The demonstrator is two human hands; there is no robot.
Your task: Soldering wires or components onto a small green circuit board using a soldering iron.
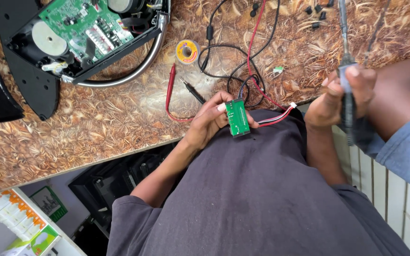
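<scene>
Against the shirt, left hand (209,121) pinches a small green circuit board (237,117).

A bench (96,118) with a brown straw-patterned top is carrying the work items. An opened black device (72,42) with an exposed green circuit board is lying at its upper left. A solder spool (187,51), red and black probe leads (181,92), looped cables (243,57) and small black parts (316,14) are lying to its right.
</scene>
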